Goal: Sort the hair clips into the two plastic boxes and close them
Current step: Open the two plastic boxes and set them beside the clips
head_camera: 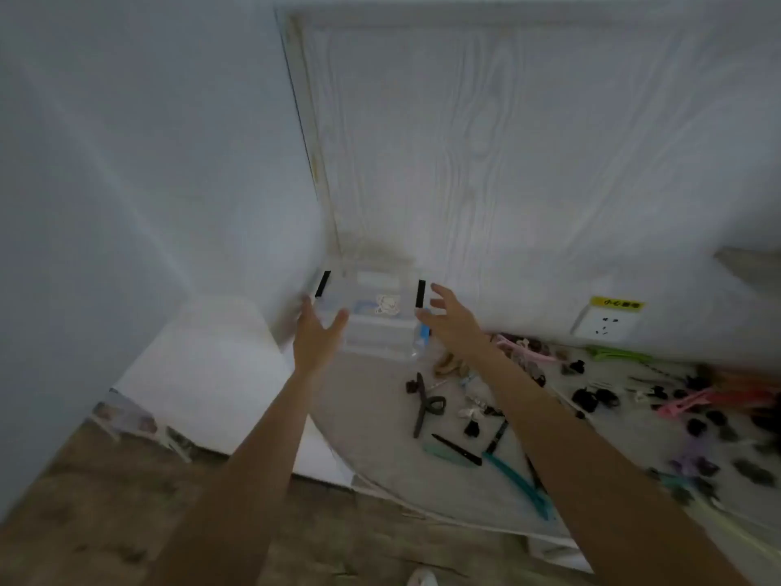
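Both hands reach with grips spread apart, left hand (pixel 318 332) and right hand (pixel 450 317) flanking without clearly touching the stacked clear plastic boxes (pixel 376 319) at the worktop's (pixel 380 416) far corner against the wall, while scattered hair clips (pixel 427 406) litter the right, below a wall socket (pixel 605 325).

Two open hands reached toward stacked clear boxes

The left hand (pixel 316 332) and right hand (pixel 450 319) are held with fingers (pixel 443 291) spread, on either side of the plastic boxes (pixel 380 319) in the wall corner. Hair clips (pixel 427 406) are scattered on the round worktop (pixel 380 416) at the right.
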Demonstrator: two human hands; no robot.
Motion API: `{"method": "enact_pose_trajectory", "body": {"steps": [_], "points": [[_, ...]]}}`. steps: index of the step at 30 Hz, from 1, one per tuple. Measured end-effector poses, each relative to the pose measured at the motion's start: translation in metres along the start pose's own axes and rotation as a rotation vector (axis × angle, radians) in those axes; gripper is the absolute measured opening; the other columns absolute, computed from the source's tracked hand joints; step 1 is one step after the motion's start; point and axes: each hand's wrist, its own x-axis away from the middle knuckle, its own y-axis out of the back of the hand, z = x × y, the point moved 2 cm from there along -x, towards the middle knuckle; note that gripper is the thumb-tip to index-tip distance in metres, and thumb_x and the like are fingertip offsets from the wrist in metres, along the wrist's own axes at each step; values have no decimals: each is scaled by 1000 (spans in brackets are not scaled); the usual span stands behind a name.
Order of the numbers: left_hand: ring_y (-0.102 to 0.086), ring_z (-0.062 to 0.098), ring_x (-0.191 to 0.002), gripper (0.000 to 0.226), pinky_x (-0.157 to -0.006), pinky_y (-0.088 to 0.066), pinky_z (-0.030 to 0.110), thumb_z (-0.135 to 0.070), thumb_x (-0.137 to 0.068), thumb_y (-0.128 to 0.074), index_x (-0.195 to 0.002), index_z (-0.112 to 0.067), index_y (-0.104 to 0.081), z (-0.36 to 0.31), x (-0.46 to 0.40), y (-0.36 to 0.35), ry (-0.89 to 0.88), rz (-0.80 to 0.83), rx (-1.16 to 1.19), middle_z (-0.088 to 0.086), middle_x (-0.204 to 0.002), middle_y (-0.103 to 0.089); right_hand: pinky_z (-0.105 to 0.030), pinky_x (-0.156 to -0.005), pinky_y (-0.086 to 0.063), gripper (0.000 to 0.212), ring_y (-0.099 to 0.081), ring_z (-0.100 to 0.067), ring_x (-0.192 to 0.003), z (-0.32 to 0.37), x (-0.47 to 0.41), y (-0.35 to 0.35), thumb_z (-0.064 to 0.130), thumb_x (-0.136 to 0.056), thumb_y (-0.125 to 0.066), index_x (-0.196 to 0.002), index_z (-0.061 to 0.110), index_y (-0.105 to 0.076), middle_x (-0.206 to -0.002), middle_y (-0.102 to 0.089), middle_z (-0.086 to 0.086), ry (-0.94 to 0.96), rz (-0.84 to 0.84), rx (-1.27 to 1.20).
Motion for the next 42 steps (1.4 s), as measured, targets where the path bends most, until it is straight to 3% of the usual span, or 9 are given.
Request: {"method": "enact_pose_trajectory", "body": {"steps": [7, 12, 17, 23, 26, 28, 31, 36, 42], "points": [[-48, 20, -119, 61, -94, -38, 30, -17, -84, -67, -137, -10, -38, -5, 1, 0, 18, -20, 184, 10, -135, -48, -41, -81, -56, 58, -57, -22, -86, -3, -15, -11, 19, -89, -61, -139, 13, -33, -127, -54, -16, -34, -102, -133], [-51, 14, -105, 53, -86, -38, 25, -28, -84, -67, -129, -10, -46, 2, -8, 1, 62, -80, 268, 8, -131, -51, -16, -55, -53, 52, -57, -19, -78, -10, -19, -14, 15, -88, -61, -135, 9, -39, -120, -58, -16, -19, -192, -136], [-52, 13, -92, 44, -82, -40, 25, -22, -83, -68, -120, -8, -50, 1, -11, 3, 49, -125, 221, 8, -123, -58, -37, -72, -57, 51, -59, -21, -81, -10, -19, -12, 12, -88, -61, -134, 9, -40, -122, -58, -17, -18, -188, -97], [-50, 9, -102, 49, -83, -44, 26, -22, -85, -64, -131, -22, -46, -12, 24, 28, -97, -90, 202, -6, -119, -50, -20, -59, -54, 65, -59, -17, -82, 10, 20, 1, 7, -86, -60, -142, 19, -28, -105, -55, 0, 62, -180, -102], [-57, 11, -97, 40, -81, -52, 34, -38, -85, -62, -122, -26, -53, 1, 57, 41, -121, -104, 153, -6, -114, -57, -25, -67, -55, 58, -59, -11, -77, 3, 56, 1, 19, -89, -59, -140, 19, -32, -89, -54, 10, 70, -144, -14], [-59, 6, -88, 36, -78, -55, 37, -45, -82, -62, -111, -24, -58, 13, 80, 46, -85, -125, 112, -8, -104, -62, -36, -75, -55, 45, -61, -16, -79, -8, 74, -5, 27, -90, -57, -131, 15, -44, -89, -61, 2, 82, -198, 130], [-61, 13, -79, 25, -74, -55, 44, -44, -86, -58, -99, -22, -56, 34, 102, 46, -16, -135, -12, -8, -89, -62, -37, -73, -53, 35, -61, -21, -78, -26, 93, -21, 23, -94, -50, -127, 12, -47, -96, -65, -7, 87, -153, 221], [-58, 29, -90, 27, -71, -36, 29, -26, -98, -40, -110, -5, -53, 63, 128, 37, 10, -113, -276, 12, -102, -62, -49, -70, -56, 34, -65, -27, -72, -58, 112, -37, 4, -94, -40, -126, 12, -48, -85, -67, -11, 34, -98, 201], [-53, 28, -89, 28, -71, -33, 30, -21, -100, -34, -110, -2, -53, 75, 130, 35, -25, -96, -276, 12, -100, -57, -39, -75, -56, 31, -65, -23, -83, -52, 111, -45, 25, -93, -52, -117, 6, -54, -99, -67, -9, -13, -42, 213]]}}
